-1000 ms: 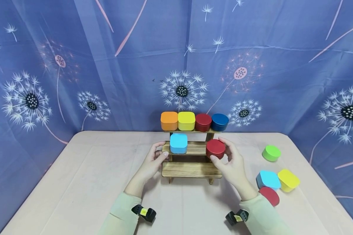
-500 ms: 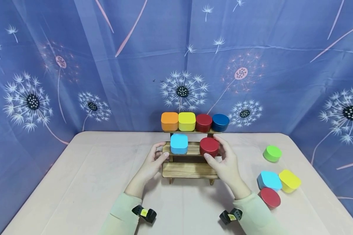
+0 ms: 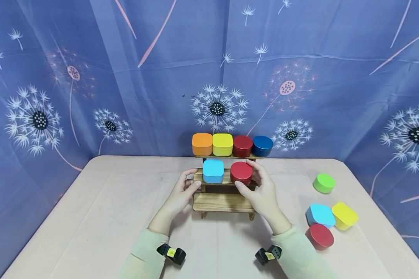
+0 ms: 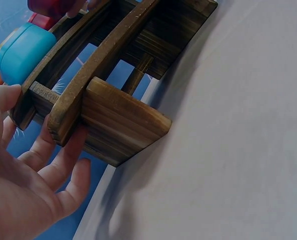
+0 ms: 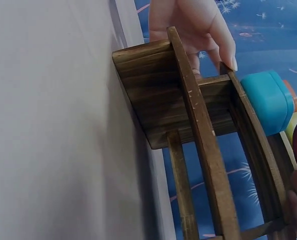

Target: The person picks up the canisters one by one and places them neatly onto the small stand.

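A three-tier wooden stand (image 3: 223, 202) stands on the table. My left hand (image 3: 179, 195) grips the left end of its middle tier, thumb above and fingers below, as the left wrist view (image 4: 33, 180) shows. My right hand (image 3: 263, 193) holds a round red tin (image 3: 241, 173) between thumb and fingers, over the right half of the middle tier. To its left on that tier sits a light blue square tin (image 3: 213, 171), a narrow gap between them. Along the top tier stand an orange tin (image 3: 202, 144), a yellow tin (image 3: 222, 144), a dark red tin (image 3: 242, 146) and a dark blue tin (image 3: 262, 145).
Right of the stand, on the table, lie a green round tin (image 3: 324, 183), a light blue tin (image 3: 320, 215), a yellow tin (image 3: 344, 216) and a red round tin (image 3: 320, 236). A blue dandelion-print curtain (image 3: 160, 77) hangs behind the table.
My right hand has moved the red tin leftward along the middle tier, closer to the light blue tin. My left hand has kept its grip on the stand.
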A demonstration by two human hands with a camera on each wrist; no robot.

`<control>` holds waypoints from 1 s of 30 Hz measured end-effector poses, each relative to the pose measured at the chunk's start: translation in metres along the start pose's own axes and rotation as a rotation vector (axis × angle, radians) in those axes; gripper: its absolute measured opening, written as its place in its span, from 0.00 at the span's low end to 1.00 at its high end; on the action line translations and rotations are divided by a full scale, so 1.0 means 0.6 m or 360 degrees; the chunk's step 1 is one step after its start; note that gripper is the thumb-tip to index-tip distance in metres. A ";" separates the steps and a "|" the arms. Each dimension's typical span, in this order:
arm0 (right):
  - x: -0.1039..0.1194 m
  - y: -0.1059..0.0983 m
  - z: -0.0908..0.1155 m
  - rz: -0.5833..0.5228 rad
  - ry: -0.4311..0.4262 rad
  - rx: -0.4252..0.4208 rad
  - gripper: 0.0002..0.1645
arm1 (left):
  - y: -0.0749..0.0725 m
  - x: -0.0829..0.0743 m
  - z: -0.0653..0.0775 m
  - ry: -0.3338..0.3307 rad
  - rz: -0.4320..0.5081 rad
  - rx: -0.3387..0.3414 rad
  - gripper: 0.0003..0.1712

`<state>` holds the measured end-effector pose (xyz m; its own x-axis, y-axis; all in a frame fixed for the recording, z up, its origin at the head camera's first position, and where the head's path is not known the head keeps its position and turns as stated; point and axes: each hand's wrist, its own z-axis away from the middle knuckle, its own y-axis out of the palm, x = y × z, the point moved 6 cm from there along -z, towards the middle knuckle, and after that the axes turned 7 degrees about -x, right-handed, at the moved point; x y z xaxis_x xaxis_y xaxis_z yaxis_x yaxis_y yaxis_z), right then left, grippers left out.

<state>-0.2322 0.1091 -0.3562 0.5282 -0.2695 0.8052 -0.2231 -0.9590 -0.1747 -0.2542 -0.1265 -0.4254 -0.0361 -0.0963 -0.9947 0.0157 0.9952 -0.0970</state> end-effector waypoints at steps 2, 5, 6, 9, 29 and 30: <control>-0.003 0.001 0.000 0.0005 -0.0010 -0.0007 0.39 | 0.000 0.000 0.000 0.0000 -0.0011 0.0001 0.24; -0.008 0.002 0.000 0.0011 -0.0008 -0.0019 0.39 | 0.001 -0.001 0.001 -0.0002 -0.0010 0.0005 0.24; -0.008 0.002 0.000 0.0007 -0.0002 -0.0021 0.38 | 0.001 -0.001 0.001 -0.0003 -0.0008 0.0006 0.24; -0.012 0.001 -0.001 0.0007 0.0032 -0.0035 0.38 | 0.000 -0.002 0.001 -0.0005 -0.0007 0.0002 0.24; -0.009 0.008 0.002 0.0275 0.0037 -0.0001 0.39 | -0.002 0.000 0.000 -0.0014 -0.0043 0.0005 0.24; -0.009 0.008 0.002 0.0297 0.0025 0.0003 0.39 | -0.002 0.001 0.000 -0.0015 -0.0038 0.0005 0.24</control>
<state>-0.2352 0.1055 -0.3620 0.4648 -0.4412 0.7677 -0.3143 -0.8928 -0.3228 -0.2545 -0.1277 -0.4257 -0.0273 -0.1202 -0.9924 0.0183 0.9925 -0.1207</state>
